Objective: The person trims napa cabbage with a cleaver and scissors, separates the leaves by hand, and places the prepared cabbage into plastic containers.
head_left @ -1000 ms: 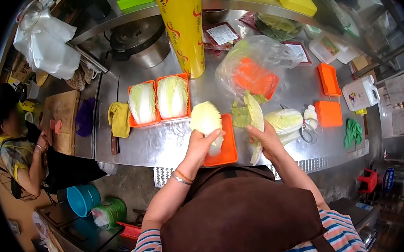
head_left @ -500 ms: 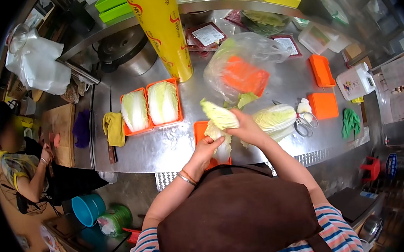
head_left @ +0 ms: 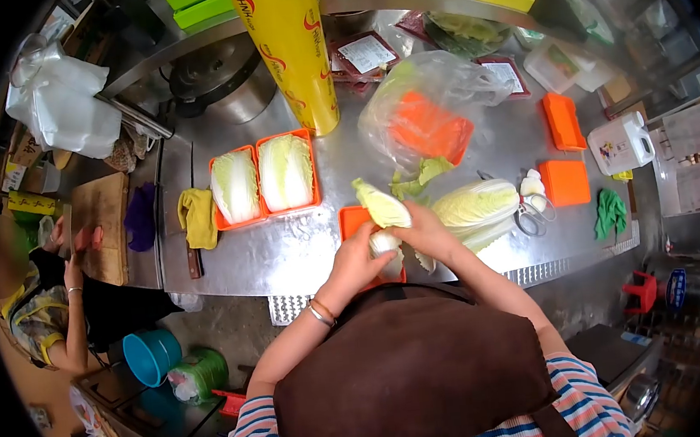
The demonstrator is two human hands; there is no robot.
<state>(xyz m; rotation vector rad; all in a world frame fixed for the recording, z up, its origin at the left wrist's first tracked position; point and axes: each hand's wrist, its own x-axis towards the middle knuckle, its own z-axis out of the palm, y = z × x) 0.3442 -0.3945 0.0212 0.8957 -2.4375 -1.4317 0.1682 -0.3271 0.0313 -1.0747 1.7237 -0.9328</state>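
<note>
Above an orange tray at the table's front edge, I hold pieces of napa cabbage. My right hand is closed around the base of a pale yellow-green napa cabbage piece that points up and left. My left hand grips the white lower part just under it; where one piece ends and the other begins is hard to make out. A larger napa cabbage lies to the right of my right hand. Two orange trays to the left each hold napa cabbage.
Scissors, an orange tray and a green cloth lie at right. A plastic bag and a yellow wrap roll stand behind. A yellow cloth covers part of a knife. A person works at a cutting board, far left.
My left hand has moved up closer to my right hand, its fingers now against the upper cabbage piece. The view has shifted slightly. The person at left has leaned and moved their hands.
</note>
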